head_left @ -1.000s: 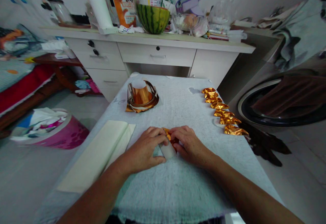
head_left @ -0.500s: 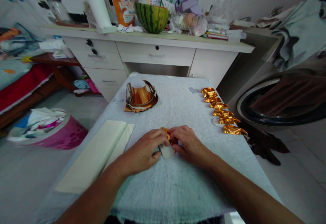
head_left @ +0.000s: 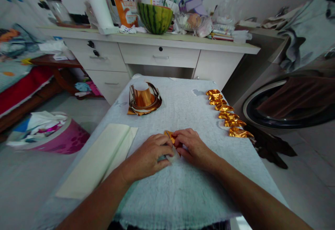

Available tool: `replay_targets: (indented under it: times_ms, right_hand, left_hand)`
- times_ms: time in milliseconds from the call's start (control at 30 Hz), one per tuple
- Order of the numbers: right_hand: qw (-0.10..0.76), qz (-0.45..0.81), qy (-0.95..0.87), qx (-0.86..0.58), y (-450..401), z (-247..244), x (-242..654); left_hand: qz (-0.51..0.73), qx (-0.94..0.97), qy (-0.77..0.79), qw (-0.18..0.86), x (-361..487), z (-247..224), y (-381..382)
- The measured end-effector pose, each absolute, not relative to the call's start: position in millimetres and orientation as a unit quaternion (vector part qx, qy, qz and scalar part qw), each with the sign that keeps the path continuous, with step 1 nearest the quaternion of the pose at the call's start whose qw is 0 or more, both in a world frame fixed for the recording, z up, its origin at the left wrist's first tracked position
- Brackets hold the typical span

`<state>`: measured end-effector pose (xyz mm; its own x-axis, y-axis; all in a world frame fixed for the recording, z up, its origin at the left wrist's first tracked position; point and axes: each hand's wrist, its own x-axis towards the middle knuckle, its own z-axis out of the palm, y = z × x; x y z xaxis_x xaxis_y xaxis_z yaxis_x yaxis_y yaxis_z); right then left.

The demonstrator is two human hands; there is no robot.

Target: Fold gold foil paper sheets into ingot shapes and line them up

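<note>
A small piece of gold foil paper (head_left: pixel 169 135) with a pale underside lies on the cloth-covered table between my hands. My left hand (head_left: pixel 151 155) has its fingers curled on the paper's pale lower part, thumb and fingertips close together. From the other side, my right hand (head_left: pixel 192 148) pinches the foil with bent fingers. Much of the paper is hidden under the fingers. Beyond my hands stands a curled stack of gold foil sheets (head_left: pixel 143 99). To the right, several folded gold foil pieces (head_left: pixel 237 132) form a row along the table's edge.
A folded cream paper (head_left: pixel 91 163) lies left of my left arm. Past the table is a white cabinet (head_left: pixel 159 53) with a half watermelon (head_left: pixel 155 17) on top. A pink bin (head_left: pixel 70 135) stands on the floor at left, a washing machine (head_left: pixel 251 97) at right.
My left thumb and fingertips have shifted slightly right and down over the pale part of the paper. The right hand stays nearly where it was.
</note>
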<state>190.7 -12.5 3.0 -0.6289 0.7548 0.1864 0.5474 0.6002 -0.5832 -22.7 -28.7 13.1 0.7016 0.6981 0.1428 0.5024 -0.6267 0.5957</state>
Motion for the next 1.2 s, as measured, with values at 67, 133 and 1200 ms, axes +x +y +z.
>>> replay_targets:
  times_ms: [67, 133, 1200]
  right_hand:
    - [0.210, 0.242, -0.869, -0.378, -13, 3, 190]
    - [0.214, 0.241, -0.867, -0.381, -13, 3, 190]
    - [0.193, 0.243, -0.867, -0.390, -18, 9, 189]
  left_hand:
    - [0.181, 0.888, 0.334, 0.259, -22, 11, -28]
    - [0.182, 0.890, 0.330, 0.258, -22, 11, -26]
    - [0.242, 0.810, 0.456, 0.280, -7, 2, -25]
